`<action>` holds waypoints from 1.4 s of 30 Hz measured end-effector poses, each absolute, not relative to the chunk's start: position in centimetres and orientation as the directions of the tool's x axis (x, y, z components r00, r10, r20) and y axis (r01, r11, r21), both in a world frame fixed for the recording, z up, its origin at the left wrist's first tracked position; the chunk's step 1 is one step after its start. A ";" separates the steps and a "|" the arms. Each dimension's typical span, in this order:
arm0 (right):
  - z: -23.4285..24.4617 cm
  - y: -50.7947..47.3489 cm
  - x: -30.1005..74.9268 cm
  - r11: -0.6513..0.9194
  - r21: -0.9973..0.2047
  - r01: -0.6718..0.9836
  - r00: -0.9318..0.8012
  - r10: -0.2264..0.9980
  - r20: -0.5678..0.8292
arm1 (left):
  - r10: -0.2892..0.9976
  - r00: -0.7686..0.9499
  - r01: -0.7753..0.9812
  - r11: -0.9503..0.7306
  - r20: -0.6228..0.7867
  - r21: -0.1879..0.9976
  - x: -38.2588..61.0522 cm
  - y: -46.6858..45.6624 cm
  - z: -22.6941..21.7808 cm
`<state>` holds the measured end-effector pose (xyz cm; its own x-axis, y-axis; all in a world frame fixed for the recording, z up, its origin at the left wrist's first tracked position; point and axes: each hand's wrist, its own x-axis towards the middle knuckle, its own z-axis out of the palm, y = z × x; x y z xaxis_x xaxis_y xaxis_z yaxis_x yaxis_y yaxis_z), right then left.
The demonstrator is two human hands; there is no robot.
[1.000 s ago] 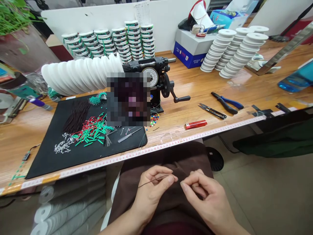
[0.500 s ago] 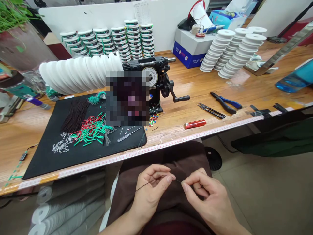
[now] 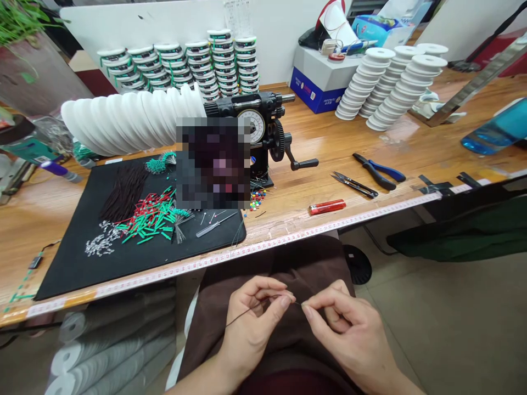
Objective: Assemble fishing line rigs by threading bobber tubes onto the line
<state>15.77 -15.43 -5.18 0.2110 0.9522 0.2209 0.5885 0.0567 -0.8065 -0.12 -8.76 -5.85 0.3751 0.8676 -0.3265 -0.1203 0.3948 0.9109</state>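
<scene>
Over my lap, a thin dark cord (image 3: 241, 316) runs across my left hand (image 3: 253, 321), which pinches it between thumb and fingertips. One end trails off past the back of the left hand. A short stretch shows between the two hands. My right hand (image 3: 349, 323) has thumb and forefinger pressed together on the other end, close to the left fingertips. What sits right at the fingertips is too small to make out. Both hands hang below the front edge of the table.
A black mat (image 3: 74, 241) carries dark cords (image 3: 125, 192), red and green pieces (image 3: 154, 216) and small silver parts (image 3: 101, 241). A crank-handled winder (image 3: 263, 129) stands behind. Nearer me lie a red lighter (image 3: 327, 207), thread snips (image 3: 354, 185) and pliers (image 3: 376, 171). White spools (image 3: 405, 90) stand at right.
My right hand has come slightly left, closer to the left fingertips, so less cord shows between them. The left hand keeps its pinch nearly unmoved.
</scene>
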 end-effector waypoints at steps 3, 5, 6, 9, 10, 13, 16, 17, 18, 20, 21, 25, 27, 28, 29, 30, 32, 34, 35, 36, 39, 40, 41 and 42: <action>-5.2 -15.4 15.7 0.065 -0.801 0.595 0.208 0.950 0.232 | 0.878 0.364 -0.101 0.369 -0.311 0.924 -0.1 -8.8 -5.7; -5.2 -15.4 15.7 0.074 -0.797 0.599 0.204 0.949 0.242 | 0.888 0.353 -0.088 0.347 -0.296 0.934 0.0 -8.9 -5.6; -5.1 -15.3 15.7 0.078 -0.797 0.600 0.203 0.948 0.245 | 0.892 0.347 -0.082 0.336 -0.289 0.938 0.0 -8.9 -5.6; -5.0 -15.3 15.7 0.088 -0.792 0.604 0.197 0.947 0.256 | 0.903 0.336 -0.070 0.307 -0.267 0.949 0.0 -8.9 -5.6; -4.9 -15.3 15.7 0.093 -0.790 0.606 0.195 0.945 0.261 | 0.906 0.332 -0.068 0.301 -0.263 0.951 0.0 -8.9 -5.6; -4.8 -15.2 15.7 0.099 -0.784 0.613 0.196 0.942 0.273 | 0.909 0.327 -0.063 0.295 -0.259 0.953 0.0 -8.9 -5.6; -4.8 -15.2 15.7 0.104 -0.783 0.614 0.192 0.942 0.275 | 0.906 0.330 -0.054 0.297 -0.263 0.954 0.0 -9.0 -5.6; -4.9 -15.2 15.7 0.107 -0.783 0.613 0.189 0.942 0.277 | 0.906 0.331 -0.051 0.297 -0.265 0.953 0.1 -9.1 -5.6; -4.9 -15.2 15.6 0.111 -0.782 0.613 0.187 0.942 0.280 | 0.905 0.332 -0.049 0.299 -0.266 0.953 0.1 -9.1 -5.6; -4.9 -15.2 15.6 0.111 -0.781 0.614 0.183 0.943 0.278 | 0.904 0.333 -0.047 0.301 -0.269 0.952 0.1 -9.1 -5.5; -5.0 -15.2 15.6 0.106 -0.781 0.616 0.182 0.945 0.272 | 0.904 0.331 -0.046 0.302 -0.270 0.952 0.2 -9.1 -5.5; -5.0 -15.2 15.6 0.077 -0.780 0.620 0.180 0.955 0.238 | 0.903 0.327 -0.043 0.307 -0.278 0.951 0.2 -8.9 -5.3; -5.0 -15.2 15.7 0.067 -0.783 0.618 0.184 0.956 0.227 | 0.901 0.333 -0.038 0.307 -0.278 0.951 0.3 -8.9 -5.2; -5.0 -15.3 15.7 0.061 -0.786 0.616 0.187 0.957 0.221 | 0.901 0.335 -0.033 0.304 -0.276 0.952 0.3 -8.9 -5.2; -5.0 -15.3 15.7 0.055 -0.788 0.613 0.190 0.958 0.215 | 0.902 0.335 -0.025 0.299 -0.274 0.954 0.3 -8.9 -5.3; -5.0 -15.3 15.7 0.049 -0.789 0.612 0.190 0.959 0.208 | 0.903 0.333 -0.015 0.293 -0.271 0.956 0.3 -8.9 -5.3; -5.0 -15.3 15.7 0.037 -0.789 0.614 0.191 0.962 0.194 | 0.907 0.327 0.018 0.275 -0.266 0.961 0.3 -9.0 -5.3; -4.9 -15.3 15.7 0.029 -0.786 0.617 0.190 0.964 0.184 | 0.909 0.325 0.049 0.260 -0.261 0.964 0.3 -9.1 -5.4; -4.9 -15.2 15.7 0.025 -0.786 0.617 0.188 0.966 0.179 | 0.909 0.325 0.055 0.259 -0.262 0.964 0.2 -9.1 -5.4; -4.9 -15.2 15.7 0.023 -0.789 0.614 0.186 0.967 0.173 | 0.907 0.326 0.052 0.265 -0.267 0.963 0.2 -9.1 -5.4; -5.2 -15.3 15.6 0.001 -0.815 0.579 0.191 0.972 0.136 | 0.896 0.356 -0.014 0.290 -0.266 0.957 0.1 -9.0 -5.5; -5.3 -15.3 15.6 -0.016 -0.828 0.561 0.197 0.974 0.114 | 0.894 0.366 -0.035 0.289 -0.257 0.957 0.0 -8.9 -5.6; -5.4 -15.4 15.5 -0.036 -0.840 0.541 0.202 0.975 0.089 | 0.895 0.372 -0.045 0.280 -0.245 0.959 0.0 -8.8 -5.7; -5.5 -15.4 15.5 -0.055 -0.853 0.520 0.203 0.977 0.060 | 0.899 0.373 -0.047 0.267 -0.232 0.962 -0.1 -8.7 -5.8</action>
<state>15.50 -15.43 -5.52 0.2028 0.9774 0.0600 0.5195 -0.0555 -0.8527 -0.11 -8.72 -5.79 0.3725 0.8987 -0.2316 -0.0467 0.2674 0.9624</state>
